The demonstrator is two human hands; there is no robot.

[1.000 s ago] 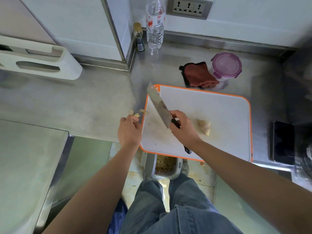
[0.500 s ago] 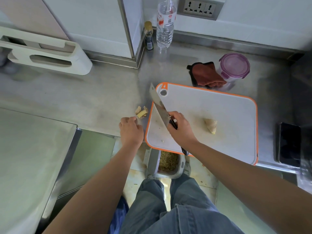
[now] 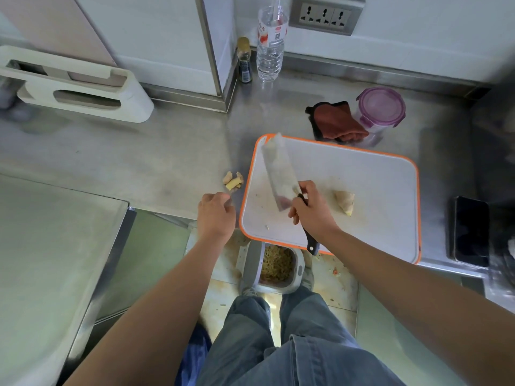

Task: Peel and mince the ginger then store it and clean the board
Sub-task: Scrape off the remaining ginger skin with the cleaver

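Observation:
A white cutting board (image 3: 370, 174) with an orange rim lies on the steel counter. A pale piece of ginger (image 3: 345, 201) rests on it, just right of my right hand (image 3: 312, 210). That hand grips a cleaver (image 3: 278, 174) by its black handle, blade raised over the board's left part and blurred. Small ginger pieces (image 3: 233, 180) lie on the counter left of the board. My left hand (image 3: 216, 214) hovers near the counter's front edge below those pieces, fingers loosely curled, holding nothing that I can see. A purple-lidded container (image 3: 381, 105) stands behind the board.
A reddish-brown cloth (image 3: 337, 122) lies beside the container. A water bottle (image 3: 270, 48) and a small dark bottle (image 3: 244, 62) stand at the back wall. A black phone (image 3: 471, 231) lies at the right. A bin with scraps (image 3: 276, 264) sits on the floor below the board.
My left hand drew back from the small ginger pieces, leaving them on the counter. My right hand turned the cleaver so its flat side faces up.

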